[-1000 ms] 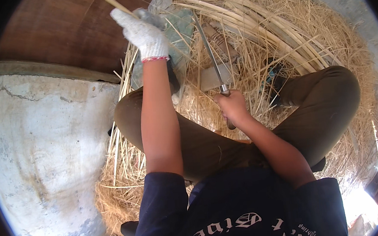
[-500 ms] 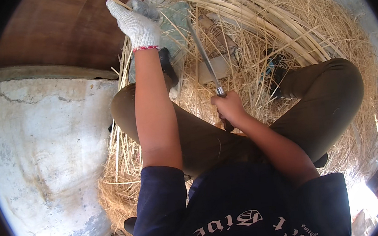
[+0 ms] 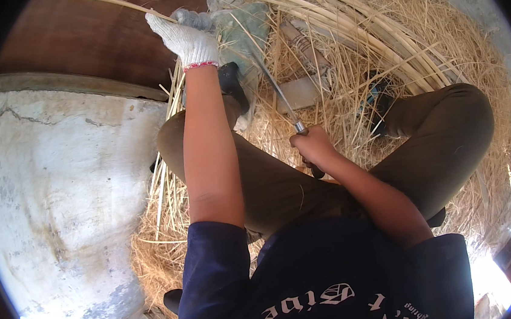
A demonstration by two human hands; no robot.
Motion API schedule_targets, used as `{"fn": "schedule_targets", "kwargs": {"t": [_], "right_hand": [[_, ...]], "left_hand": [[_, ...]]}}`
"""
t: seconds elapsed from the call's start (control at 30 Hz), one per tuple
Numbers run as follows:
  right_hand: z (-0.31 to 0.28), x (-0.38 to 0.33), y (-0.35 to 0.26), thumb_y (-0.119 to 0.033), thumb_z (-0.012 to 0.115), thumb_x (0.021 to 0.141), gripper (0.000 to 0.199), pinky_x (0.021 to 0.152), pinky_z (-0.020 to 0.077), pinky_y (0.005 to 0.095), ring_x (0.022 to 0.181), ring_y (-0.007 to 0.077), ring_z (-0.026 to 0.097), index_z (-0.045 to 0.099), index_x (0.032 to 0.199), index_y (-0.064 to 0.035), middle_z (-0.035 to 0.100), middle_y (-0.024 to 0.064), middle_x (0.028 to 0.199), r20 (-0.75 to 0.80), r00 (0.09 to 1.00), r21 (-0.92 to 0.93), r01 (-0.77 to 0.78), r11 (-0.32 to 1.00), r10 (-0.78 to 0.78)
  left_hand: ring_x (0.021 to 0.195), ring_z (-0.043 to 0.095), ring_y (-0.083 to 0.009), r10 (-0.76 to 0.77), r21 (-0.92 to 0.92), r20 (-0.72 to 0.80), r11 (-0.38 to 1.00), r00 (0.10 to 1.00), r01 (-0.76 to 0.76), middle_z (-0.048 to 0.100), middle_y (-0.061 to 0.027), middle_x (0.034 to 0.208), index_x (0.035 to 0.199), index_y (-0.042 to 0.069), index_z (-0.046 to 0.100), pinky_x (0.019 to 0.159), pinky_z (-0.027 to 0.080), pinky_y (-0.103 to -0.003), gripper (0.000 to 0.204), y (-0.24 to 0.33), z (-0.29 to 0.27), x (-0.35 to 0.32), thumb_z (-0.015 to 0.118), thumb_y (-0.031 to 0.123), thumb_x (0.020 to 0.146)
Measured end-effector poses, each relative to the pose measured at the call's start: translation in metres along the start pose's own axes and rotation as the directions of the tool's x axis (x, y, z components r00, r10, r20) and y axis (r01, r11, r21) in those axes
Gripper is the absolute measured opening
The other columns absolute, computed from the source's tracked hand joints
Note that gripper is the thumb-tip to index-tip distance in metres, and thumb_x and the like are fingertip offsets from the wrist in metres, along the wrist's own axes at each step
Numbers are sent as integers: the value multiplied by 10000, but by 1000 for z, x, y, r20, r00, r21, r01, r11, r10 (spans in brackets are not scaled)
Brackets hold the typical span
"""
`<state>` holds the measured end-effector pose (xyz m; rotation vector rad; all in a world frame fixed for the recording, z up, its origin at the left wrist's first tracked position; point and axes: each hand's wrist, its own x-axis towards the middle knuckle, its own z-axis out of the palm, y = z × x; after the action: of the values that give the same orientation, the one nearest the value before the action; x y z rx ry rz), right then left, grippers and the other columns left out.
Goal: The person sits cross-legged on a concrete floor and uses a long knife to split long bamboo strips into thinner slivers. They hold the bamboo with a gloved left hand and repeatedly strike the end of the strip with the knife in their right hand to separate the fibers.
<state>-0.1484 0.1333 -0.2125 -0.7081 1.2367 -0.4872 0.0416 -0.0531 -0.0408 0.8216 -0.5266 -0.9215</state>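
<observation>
Holding one pale strip in the gloved left hand, out to the upper left, closing fingers around it and hiding part of it behind the glove. Running out of view at the strip's far end. Gripping one knife by its handle in the bare right hand, curling fingers tightly and pointing the blade forward and slightly left, well apart from the strip.

Apparently being at the stage of steadying the strip and readying the knife, not yet bringing the two together. Probably calling next for a firm hold on the strip and a blade angled clear of gloved fingers and both knees.

Counting one strip in hand, one knife and one glove, on the left hand only. Counting also one grey block, lying close to the blade, and one brown wooden piece just beyond. Showing two dark shoes, seemingly, one on either side. Spotting one bundle of long strips curving across the upper right, overlapping too closely for an exact number. Spreading thickly over the floor, loose shavings, far too many for counting.
</observation>
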Motion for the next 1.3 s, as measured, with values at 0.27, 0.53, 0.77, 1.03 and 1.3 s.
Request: {"fn": "schedule_targets", "kwargs": {"t": [0.27, 0.53, 0.77, 1.03, 1.3], "right_hand": [[0, -1, 13, -123, 669, 830, 206, 389, 355, 365, 409, 170, 484, 552, 686, -33, 512, 49, 543, -199, 896, -246, 346, 906, -396], [-3, -4, -3, -229, 662, 817, 286, 576, 458, 442, 539, 281, 611, 655, 689, 27, 631, 144, 591, -165, 973, -174, 132, 976, -161], [0, 5, 13, -160, 677, 833, 264, 396, 381, 365, 390, 165, 492, 565, 640, -19, 532, 53, 522, -126, 962, -157, 221, 963, -242], [1, -11, -10, -186, 678, 836, 272, 499, 412, 400, 468, 190, 523, 607, 652, 0, 574, 63, 555, -176, 909, -244, 331, 912, -377], [-12, -1, 14, -232, 695, 843, 314, 525, 452, 387, 498, 208, 582, 603, 642, -8, 600, 93, 570, -86, 990, -363, 75, 929, -113]], "left_hand": [[464, 288, -190, 28, -33, -21, 999, 999, -29, 312, -1, 520, 595, 154, 346, 460, 234, -335, 705, 0, -9, 8, 482, 749, 946], [473, 317, -188, 97, -7, -114, 995, 989, -99, 340, -6, 539, 601, 149, 359, 452, 276, -334, 685, -2, -16, 13, 478, 708, 978], [460, 360, -182, 47, 4, -96, 999, 994, -47, 389, -1, 556, 639, 158, 400, 445, 303, -337, 651, -7, -8, 12, 483, 710, 974], [465, 386, -172, 127, 60, -155, 991, 980, -119, 418, 3, 572, 652, 155, 426, 450, 317, -338, 641, -8, -13, 18, 516, 714, 951], [486, 378, -148, 94, 32, -158, 995, 983, -90, 406, 27, 589, 692, 156, 460, 458, 310, -330, 605, -10, -13, 24, 533, 692, 963]]}}
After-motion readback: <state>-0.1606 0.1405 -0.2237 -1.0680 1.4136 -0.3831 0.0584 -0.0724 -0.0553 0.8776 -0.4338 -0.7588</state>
